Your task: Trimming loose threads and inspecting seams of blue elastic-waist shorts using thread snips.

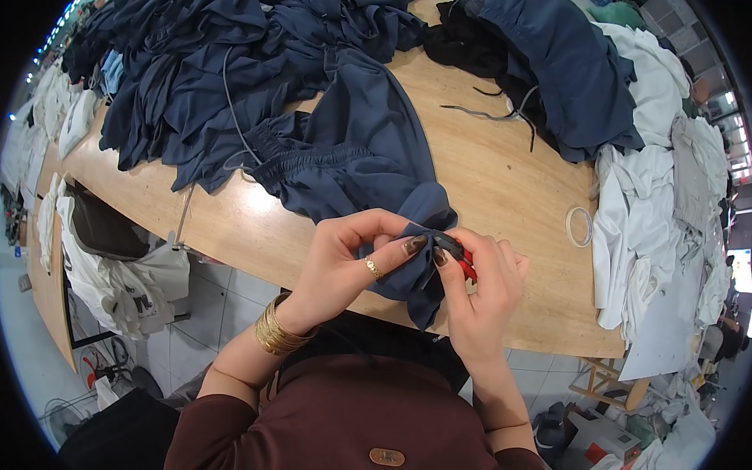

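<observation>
Navy drawstring trousers or shorts lie on the wooden table with their gathered elastic waistband toward the left. One end of the cloth comes over the near edge to my hands. My left hand pinches a fold of it between thumb and fingers. In my right hand is a small pair of thread snips with red and black parts, its tip against the cloth by my left thumb. My fingers hide most of the snips and the exact spot where they meet the cloth.
A large heap of navy garments covers the far left. Another navy garment rests on black cloth at far right, near white garments. A tape roll lies on the table. White cloth hangs over a chair at left.
</observation>
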Action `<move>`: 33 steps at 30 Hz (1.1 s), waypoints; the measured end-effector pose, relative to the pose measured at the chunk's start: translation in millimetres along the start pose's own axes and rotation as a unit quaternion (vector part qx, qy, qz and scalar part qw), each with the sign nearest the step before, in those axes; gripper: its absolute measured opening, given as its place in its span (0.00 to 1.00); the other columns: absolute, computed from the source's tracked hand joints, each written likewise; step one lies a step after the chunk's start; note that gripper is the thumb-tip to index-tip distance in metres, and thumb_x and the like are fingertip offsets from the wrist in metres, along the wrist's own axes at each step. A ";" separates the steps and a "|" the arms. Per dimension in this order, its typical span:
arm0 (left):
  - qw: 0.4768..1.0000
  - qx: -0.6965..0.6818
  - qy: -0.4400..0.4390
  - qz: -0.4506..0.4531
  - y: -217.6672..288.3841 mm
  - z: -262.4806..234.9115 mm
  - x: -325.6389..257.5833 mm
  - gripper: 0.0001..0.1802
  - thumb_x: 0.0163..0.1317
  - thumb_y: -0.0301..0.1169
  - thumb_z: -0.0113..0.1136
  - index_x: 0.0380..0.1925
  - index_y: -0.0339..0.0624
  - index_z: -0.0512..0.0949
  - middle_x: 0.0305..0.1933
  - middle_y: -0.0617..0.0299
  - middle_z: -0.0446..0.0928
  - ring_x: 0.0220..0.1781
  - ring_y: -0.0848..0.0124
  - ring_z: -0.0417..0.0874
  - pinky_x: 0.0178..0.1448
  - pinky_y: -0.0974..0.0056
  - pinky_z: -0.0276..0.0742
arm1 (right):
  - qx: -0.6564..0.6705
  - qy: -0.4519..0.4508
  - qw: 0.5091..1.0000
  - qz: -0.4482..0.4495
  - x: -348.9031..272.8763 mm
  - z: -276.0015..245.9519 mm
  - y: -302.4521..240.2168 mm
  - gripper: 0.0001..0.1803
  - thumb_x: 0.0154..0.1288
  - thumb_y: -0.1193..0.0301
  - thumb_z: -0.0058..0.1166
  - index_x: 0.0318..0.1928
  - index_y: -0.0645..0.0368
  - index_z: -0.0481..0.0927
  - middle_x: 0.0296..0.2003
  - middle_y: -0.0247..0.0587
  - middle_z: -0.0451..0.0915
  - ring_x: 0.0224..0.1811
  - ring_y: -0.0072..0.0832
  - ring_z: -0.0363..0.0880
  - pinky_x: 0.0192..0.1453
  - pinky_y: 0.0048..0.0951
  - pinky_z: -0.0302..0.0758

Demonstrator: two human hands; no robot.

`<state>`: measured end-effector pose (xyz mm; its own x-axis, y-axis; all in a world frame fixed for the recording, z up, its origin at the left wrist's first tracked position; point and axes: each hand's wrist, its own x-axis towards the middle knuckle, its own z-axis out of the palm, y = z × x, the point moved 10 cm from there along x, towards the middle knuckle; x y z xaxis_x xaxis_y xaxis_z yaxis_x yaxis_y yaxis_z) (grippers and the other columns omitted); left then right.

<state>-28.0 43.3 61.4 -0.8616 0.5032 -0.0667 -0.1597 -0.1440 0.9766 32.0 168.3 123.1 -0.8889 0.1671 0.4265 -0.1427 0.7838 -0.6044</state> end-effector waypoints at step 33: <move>0.999 -0.039 -0.022 -0.031 -1.8 2.5 -2.4 0.08 0.64 0.25 0.57 0.40 0.32 0.78 0.33 0.69 0.78 0.35 0.87 0.73 0.38 0.80 0.68 | -0.055 -0.010 0.998 -0.037 1.5 -7.9 -7.4 0.09 0.52 0.68 0.60 0.36 0.51 0.80 0.23 0.28 0.72 0.26 0.27 0.65 0.41 0.31 0.53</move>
<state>-24.4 44.5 60.3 -0.8277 0.5492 -0.1155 -0.2501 -0.1768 0.9519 35.2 167.4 133.5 -0.8860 0.0956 0.4537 -0.1608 0.8545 -0.4940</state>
